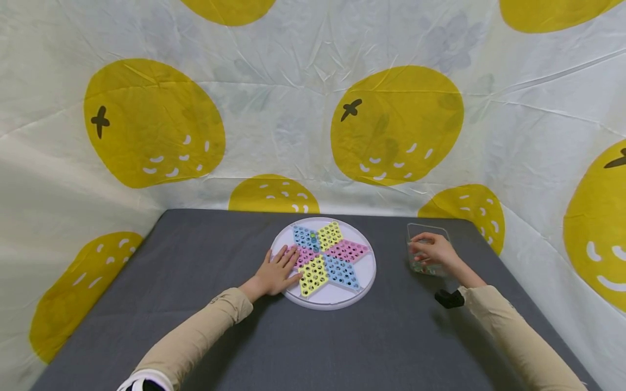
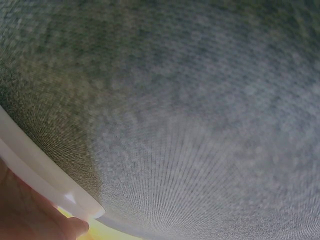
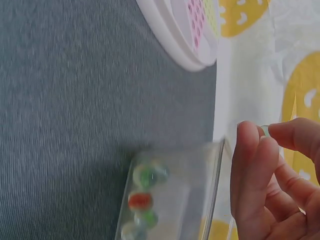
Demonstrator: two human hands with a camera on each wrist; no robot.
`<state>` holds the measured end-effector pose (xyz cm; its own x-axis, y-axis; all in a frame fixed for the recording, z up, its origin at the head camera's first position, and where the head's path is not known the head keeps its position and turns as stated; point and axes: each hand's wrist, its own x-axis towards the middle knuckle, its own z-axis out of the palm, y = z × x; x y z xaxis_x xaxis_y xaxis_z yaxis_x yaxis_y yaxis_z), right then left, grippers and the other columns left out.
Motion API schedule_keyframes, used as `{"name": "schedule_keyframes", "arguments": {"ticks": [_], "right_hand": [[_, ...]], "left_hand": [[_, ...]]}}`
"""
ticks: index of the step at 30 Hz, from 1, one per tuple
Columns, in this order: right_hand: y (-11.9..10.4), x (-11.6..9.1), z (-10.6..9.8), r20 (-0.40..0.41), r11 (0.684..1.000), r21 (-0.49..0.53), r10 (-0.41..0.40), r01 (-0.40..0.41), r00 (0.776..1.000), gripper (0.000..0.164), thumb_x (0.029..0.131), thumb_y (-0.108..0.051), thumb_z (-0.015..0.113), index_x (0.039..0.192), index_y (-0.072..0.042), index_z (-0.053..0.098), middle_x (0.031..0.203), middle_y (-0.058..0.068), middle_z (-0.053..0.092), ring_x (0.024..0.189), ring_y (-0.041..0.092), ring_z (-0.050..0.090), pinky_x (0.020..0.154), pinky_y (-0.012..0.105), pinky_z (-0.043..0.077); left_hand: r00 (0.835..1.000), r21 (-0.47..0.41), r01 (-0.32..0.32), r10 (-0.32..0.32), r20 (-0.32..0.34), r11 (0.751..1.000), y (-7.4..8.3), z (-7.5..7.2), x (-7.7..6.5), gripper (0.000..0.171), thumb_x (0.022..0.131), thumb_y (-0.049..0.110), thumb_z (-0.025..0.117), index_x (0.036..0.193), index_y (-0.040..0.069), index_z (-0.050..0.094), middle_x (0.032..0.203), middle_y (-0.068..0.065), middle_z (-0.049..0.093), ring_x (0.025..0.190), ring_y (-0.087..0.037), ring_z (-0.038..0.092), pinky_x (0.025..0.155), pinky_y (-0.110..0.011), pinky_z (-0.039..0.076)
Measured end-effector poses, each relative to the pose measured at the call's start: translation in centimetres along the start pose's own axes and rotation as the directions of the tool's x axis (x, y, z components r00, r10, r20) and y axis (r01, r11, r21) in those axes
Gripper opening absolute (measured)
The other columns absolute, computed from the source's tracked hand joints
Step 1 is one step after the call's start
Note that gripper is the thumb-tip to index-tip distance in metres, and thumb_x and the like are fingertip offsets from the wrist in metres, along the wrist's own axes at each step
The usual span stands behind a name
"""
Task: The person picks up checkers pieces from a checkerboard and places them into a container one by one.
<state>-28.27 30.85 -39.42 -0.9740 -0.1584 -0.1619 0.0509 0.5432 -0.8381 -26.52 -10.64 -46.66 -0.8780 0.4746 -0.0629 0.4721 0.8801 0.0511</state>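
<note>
A round white Chinese checkers board bears a star of pink, yellow and blue perforated sections. My left hand rests on its left side, fingers spread over the pink and yellow sections. Some marbles sit in the upper-left blue section. On the right, my right hand is over a clear plastic box. Its thumb and fingertips pinch a pale green glass marble, mostly hidden between them. Several loose marbles lie in the box, among them a red one and a green one.
A dark grey cloth covers the table. Pale fabric printed with yellow fruit hangs behind and along both sides. A black strap piece shows at the right wrist.
</note>
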Motion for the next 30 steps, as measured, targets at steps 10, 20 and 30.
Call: {"name": "schedule_keyframes", "arguments": {"ticks": [10, 20, 30], "right_hand": [[1.2, -0.1, -1.8, -0.084, 0.997, -0.075, -0.006, 0.000, 0.996, 0.045, 0.090, -0.024, 0.051, 0.120, 0.009, 0.045, 0.093, 0.015, 0.068, 0.063, 0.006, 0.064, 0.059, 0.028, 0.053], [2.2, 0.5, -3.0, -0.081, 0.998, -0.002, 0.055, -0.055, 0.995, 0.048, 0.091, -0.026, 0.049, 0.123, 0.010, 0.041, 0.086, 0.001, 0.068, 0.066, 0.006, 0.065, 0.059, 0.025, 0.052], [2.8, 0.7, -3.4, -0.101, 0.997, -0.008, 0.070, -0.071, 0.992, 0.046, 0.090, -0.023, 0.050, 0.120, 0.011, 0.042, 0.084, 0.002, 0.069, 0.065, 0.008, 0.066, 0.056, 0.025, 0.052]], "left_hand": [[1.000, 0.013, 0.011, -0.011, 0.007, 1.000, -0.1, 0.2, 0.1, 0.067, 0.091, 0.055, 0.025, 0.144, 0.016, 0.016, 0.152, 0.000, 0.010, 0.140, -0.025, 0.008, 0.106, -0.056, 0.009], [1.000, 0.021, 0.010, -0.010, 0.004, 1.000, -0.1, 0.2, 0.1, 0.067, 0.091, 0.055, 0.025, 0.144, 0.015, 0.015, 0.152, 0.000, 0.010, 0.139, -0.025, 0.008, 0.106, -0.056, 0.010], [1.000, 0.012, 0.008, -0.009, 0.011, 1.000, -0.1, 0.2, 0.2, 0.067, 0.091, 0.055, 0.026, 0.144, 0.015, 0.014, 0.152, 0.000, 0.009, 0.140, -0.025, 0.007, 0.106, -0.056, 0.010]]}}
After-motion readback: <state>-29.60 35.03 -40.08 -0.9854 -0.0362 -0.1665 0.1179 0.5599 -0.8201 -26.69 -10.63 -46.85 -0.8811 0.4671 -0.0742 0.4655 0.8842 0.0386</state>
